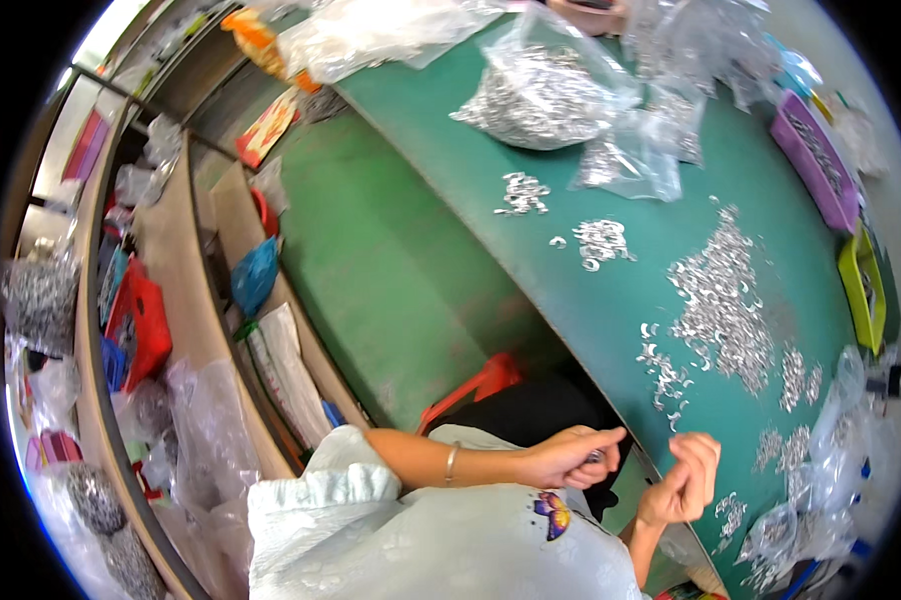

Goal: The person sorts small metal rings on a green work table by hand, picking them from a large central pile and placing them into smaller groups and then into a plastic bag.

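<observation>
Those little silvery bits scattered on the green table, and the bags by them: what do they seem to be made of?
The small silvery pieces look like bright metal: they glint and many are curved, though they are too small to be sure. The bags look like thin clear plastic film, crinkled and see-through. The table has a flat, matte green surface; whether paint or laminate is unclear.

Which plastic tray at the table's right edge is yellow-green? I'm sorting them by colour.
The nearer tray, lying closer to the person's hands, is yellow-green. The farther tray, beyond it along the green table edge, is purple.
</observation>
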A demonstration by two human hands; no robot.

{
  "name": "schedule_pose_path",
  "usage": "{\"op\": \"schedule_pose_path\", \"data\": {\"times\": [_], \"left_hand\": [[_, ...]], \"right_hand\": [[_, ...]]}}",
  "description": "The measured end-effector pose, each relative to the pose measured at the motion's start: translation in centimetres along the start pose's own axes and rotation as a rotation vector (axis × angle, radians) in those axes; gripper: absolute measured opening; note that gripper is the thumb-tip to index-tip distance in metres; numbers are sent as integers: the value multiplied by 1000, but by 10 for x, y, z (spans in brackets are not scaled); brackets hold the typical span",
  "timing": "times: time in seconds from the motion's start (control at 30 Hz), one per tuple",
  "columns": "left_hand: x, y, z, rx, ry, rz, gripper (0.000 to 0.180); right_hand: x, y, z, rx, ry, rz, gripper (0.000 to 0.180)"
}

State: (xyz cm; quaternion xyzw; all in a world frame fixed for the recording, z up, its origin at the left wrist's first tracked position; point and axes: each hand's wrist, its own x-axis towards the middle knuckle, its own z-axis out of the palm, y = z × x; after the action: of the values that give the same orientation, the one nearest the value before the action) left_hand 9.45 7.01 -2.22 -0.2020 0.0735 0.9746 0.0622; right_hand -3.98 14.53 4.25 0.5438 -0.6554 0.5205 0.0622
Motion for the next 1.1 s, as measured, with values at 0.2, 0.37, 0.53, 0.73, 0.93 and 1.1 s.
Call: {"op": "schedule_pose_path", "data": {"times": [0.2,0.37,0.53,0.73,0.93,1.1], "left_hand": [[-14,6,-2,136,33,-22,40],[-10,8,-13,129,32,-21,34],[-7,22,-6,203,42,-46,25],[-9,47,2,258,33,-7,30],[3,87,10,-235,-62,318,59],[9,95,23,-170,47,383,55]], "right_hand": [[-5,23,-11,-193,-90,248,13],[-9,40,-2,-285,-157,306,21],[-3,44,8,-379,-288,288,23],[-11,47,-9,-436,-277,431,29],[-18,38,-7,-359,-228,451,24],[-16,28,-5,-328,-235,415,23]]}}
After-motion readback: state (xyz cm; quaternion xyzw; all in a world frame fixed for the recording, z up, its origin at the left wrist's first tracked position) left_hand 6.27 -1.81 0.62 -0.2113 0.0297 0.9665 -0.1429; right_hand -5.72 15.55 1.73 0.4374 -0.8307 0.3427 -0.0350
